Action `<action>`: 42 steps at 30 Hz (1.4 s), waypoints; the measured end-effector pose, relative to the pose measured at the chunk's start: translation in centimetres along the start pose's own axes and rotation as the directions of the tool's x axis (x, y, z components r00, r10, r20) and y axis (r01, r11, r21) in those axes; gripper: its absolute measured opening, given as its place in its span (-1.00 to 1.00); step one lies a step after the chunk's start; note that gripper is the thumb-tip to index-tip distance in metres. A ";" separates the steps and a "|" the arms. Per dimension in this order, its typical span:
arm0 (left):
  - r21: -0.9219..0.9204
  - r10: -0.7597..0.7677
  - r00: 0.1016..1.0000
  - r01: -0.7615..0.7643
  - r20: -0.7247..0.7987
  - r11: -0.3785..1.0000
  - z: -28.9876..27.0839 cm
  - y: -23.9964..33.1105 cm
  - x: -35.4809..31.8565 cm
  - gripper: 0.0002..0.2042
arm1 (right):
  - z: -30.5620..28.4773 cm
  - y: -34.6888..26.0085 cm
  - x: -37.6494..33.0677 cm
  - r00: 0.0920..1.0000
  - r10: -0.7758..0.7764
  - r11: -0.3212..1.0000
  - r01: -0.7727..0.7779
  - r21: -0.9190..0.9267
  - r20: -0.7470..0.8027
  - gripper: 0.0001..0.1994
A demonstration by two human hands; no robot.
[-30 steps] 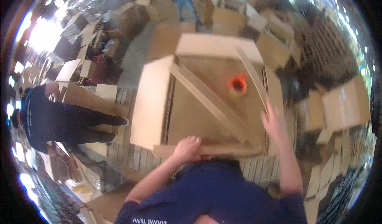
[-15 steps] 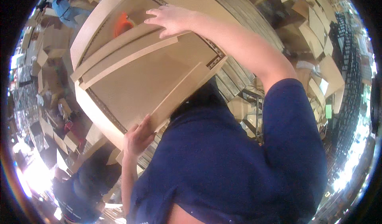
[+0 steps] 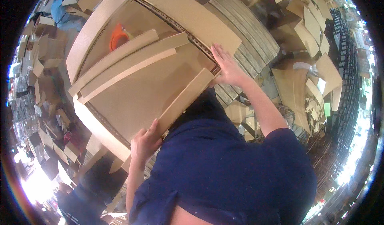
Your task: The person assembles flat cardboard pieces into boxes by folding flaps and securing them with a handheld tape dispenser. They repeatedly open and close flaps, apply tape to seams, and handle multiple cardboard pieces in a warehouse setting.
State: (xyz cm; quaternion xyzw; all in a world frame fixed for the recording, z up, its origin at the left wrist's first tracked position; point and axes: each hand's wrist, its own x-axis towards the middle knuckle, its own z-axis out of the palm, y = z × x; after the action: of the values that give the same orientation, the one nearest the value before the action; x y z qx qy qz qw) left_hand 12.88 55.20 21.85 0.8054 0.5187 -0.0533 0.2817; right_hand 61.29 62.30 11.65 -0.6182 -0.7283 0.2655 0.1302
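A large open cardboard box lies in front of me, its outer flaps folded outward. Long folded cardboard strips stretch across it, and another strip runs along the near edge. My left hand is closed around the left end of that near edge, its fingertips over the strip. At the near right corner, my right hand rests with fingers stretched out along the side wall. An orange ring-shaped thing sits inside beyond the strips; its kind I cannot make out.
A slatted wooden pallet lies to the right of the box. Cardboard pieces are piled at the far right, with more boxes on the left. Someone in dark clothing is close by at lower left.
My right hand has left the far strips and come back to the near right corner. The strips' right ends now show spread apart. My left hand keeps its place on the near edge.
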 end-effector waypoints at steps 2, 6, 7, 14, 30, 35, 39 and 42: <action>0.023 -0.002 1.000 0.002 0.006 1.000 -0.9 0.1 0.1 -0.10 | 0.1 0.4 0.2 1.000 0.004 0.999 -0.002 0.043 -0.031 0.65; 0.050 -0.005 1.000 0.005 0.007 0.999 -1.2 0.4 0.4 -0.09 | 0.0 0.0 0.5 0.999 0.020 0.999 -0.018 0.050 -0.031 0.65; 0.052 0.008 1.000 -0.008 0.003 0.999 -1.2 0.7 0.4 -0.08 | -0.1 0.0 0.3 1.000 0.009 0.998 -0.008 0.063 -0.028 0.65; 0.122 0.073 0.997 -0.071 -0.012 0.990 0.5 1.8 3.1 -0.07 | 0.1 1.2 0.5 0.992 -0.047 0.993 0.059 0.105 -0.119 0.57; 0.053 0.133 0.987 -0.129 -0.086 0.990 5.5 2.5 7.7 -0.03 | -3.3 2.9 1.8 0.987 0.085 0.706 -0.156 0.691 0.135 -0.06; 0.017 0.113 0.986 -0.112 -0.124 0.994 5.0 1.7 5.8 -0.16 | -5.8 2.0 6.1 0.988 0.152 0.905 -0.145 0.399 0.014 -0.38; -0.025 -0.118 0.936 0.116 -0.331 0.993 4.7 -0.6 -0.2 -0.48 | -3.1 -7.4 9.5 0.876 -0.429 0.902 0.430 -0.048 -0.221 -0.42; -0.135 -0.372 0.791 0.352 -0.486 0.926 5.7 -0.2 -3.6 -0.63 | 1.6 -16.0 8.4 0.746 -0.634 0.773 0.604 0.193 0.205 -0.41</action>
State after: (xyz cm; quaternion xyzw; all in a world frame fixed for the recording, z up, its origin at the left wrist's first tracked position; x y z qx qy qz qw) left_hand 12.26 49.46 18.38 0.6715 0.7193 0.1151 0.1362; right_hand 45.50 68.57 17.90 -0.2928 -0.8860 0.3266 0.1501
